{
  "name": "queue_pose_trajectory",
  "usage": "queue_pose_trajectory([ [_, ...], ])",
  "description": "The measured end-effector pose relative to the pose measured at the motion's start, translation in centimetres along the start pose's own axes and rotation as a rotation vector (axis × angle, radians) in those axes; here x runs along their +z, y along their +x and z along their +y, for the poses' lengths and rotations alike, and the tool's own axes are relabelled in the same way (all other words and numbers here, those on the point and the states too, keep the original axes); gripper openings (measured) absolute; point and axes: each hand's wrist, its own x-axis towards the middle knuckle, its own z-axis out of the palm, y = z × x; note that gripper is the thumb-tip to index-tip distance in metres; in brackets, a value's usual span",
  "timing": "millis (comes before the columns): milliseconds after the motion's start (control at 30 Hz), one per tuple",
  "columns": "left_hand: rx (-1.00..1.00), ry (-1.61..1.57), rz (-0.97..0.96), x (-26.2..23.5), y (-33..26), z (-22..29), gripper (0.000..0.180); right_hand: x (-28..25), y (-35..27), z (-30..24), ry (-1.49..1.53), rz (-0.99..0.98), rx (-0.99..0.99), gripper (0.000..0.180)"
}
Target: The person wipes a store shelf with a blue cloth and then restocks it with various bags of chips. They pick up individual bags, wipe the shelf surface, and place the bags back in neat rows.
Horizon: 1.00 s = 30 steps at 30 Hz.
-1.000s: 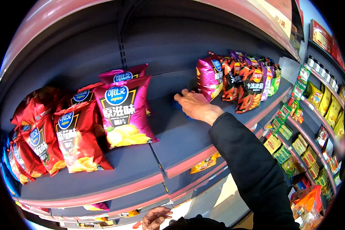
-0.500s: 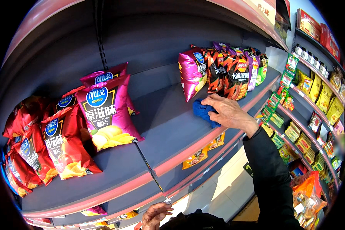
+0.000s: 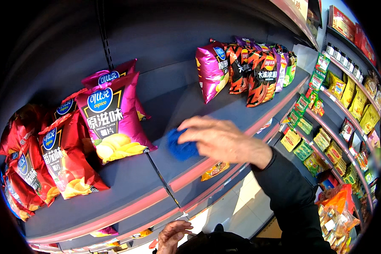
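Note:
My right hand (image 3: 224, 142) is closed on a crumpled blue cloth (image 3: 181, 144), pressing it against the dark grey shelf (image 3: 165, 169) near the pinkish front edge. Motion blurs both the hand and the cloth. Left of the cloth stand magenta chip bags (image 3: 110, 118), the nearest one upright and leaning slightly. Beyond my right hand is a group of black-and-orange chip bags (image 3: 261, 80) with a magenta bag (image 3: 211, 72) at its left end. Low in the view, my left hand (image 3: 172, 237) hovers by the shelf front, its fingers loosely bent and apart, with nothing visible in them.
Red chip bags (image 3: 70, 156) fill the shelf's left end. A pink edge strip (image 3: 194, 173) runs along its front, with lower shelves holding more packets beneath. To the right, another rack carries yellow bags (image 3: 357, 101) and small green packets (image 3: 302, 103). A tiled floor (image 3: 245, 199) lies below.
My right hand has swept the blue cloth leftward and nearer along the shelf, away from the black-and-orange bags. My left hand stays low in about the same place. The view has shifted slightly.

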Motion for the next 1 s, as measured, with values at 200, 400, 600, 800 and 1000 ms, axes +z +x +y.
queue_pose_trajectory([
  [200,-0.009,-0.032,0.006,-0.3,0.1,-0.5,0.035,-2.2,-1.9,0.6,-0.403,0.184,0.112,0.040],
  [400,0.015,-0.191,-0.073,0.6,1.4,-1.0,0.041,5.3,-2.5,-10.0,-0.098,0.354,-0.244,0.040],
  [600,-0.103,-0.001,-0.051,1.1,2.1,-2.6,0.042,11.5,-5.9,-8.3,-0.011,0.509,-0.263,0.052],
  [800,-0.083,0.099,0.036,3.5,3.3,-3.1,0.044,12.3,-7.8,-4.5,0.009,0.547,-0.308,0.052],
  [1000,-0.001,0.035,0.108,8.2,4.5,-3.0,0.046,7.5,-11.2,1.3,-0.033,0.658,-0.195,0.049],
])
